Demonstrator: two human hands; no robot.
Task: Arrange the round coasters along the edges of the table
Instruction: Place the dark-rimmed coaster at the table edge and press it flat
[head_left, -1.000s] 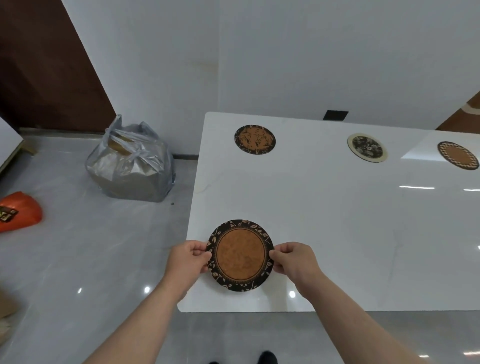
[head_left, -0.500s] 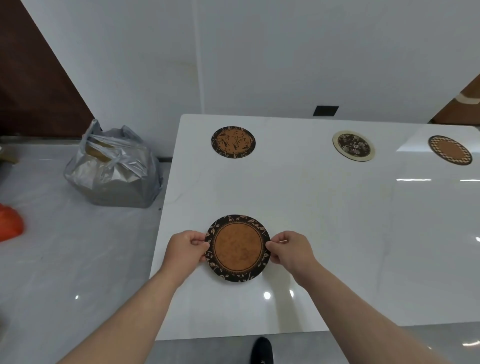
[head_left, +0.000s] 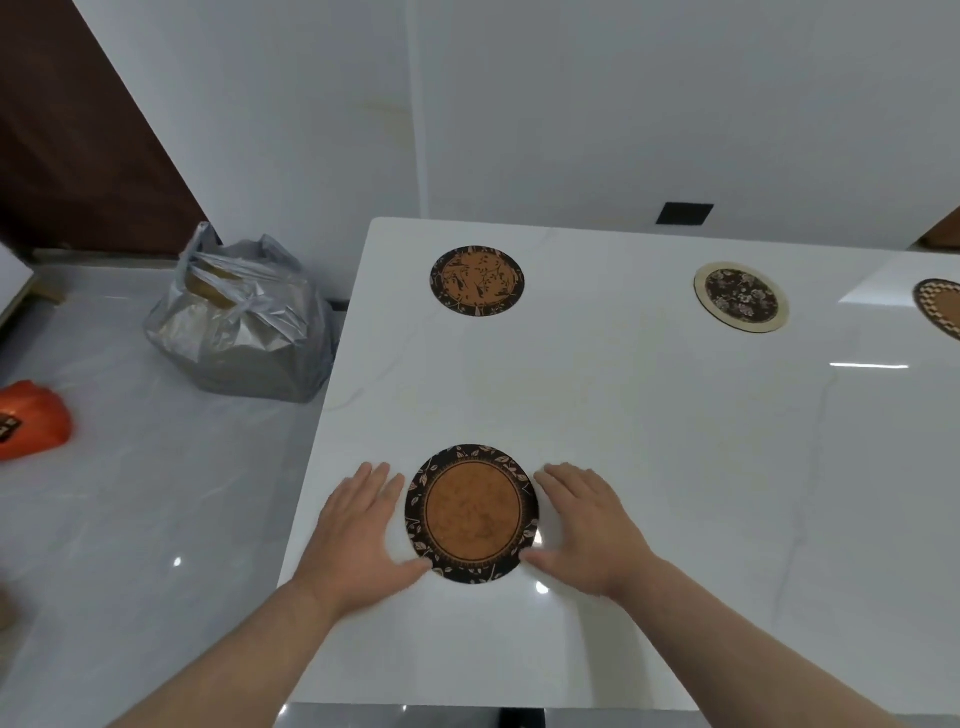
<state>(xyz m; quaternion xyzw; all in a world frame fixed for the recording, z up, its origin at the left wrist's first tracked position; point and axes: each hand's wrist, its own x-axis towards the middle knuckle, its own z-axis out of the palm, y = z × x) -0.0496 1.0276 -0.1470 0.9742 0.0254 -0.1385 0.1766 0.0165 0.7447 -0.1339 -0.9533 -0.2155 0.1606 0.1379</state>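
Our left hand (head_left: 358, 530) and right hand (head_left: 587, 530) spread flat, flanking the coaster (head_left: 471, 514), thumbs at its rim, coaster flat on the table (head_left: 623, 415), round, no long axis

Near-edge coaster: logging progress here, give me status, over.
Left hand open, right hand open, flat on the table. Leaf-rimmed coaster lies flat between them. Nothing in its way.

Even, diffuse indoor lighting; wide-angle view.
The glossy table (head_left: 623, 415) shows a small glare spot near its near edge and a thin bright streak toward its right edge; shadows are faint and soft. Straight lines bow toward the frame borders.
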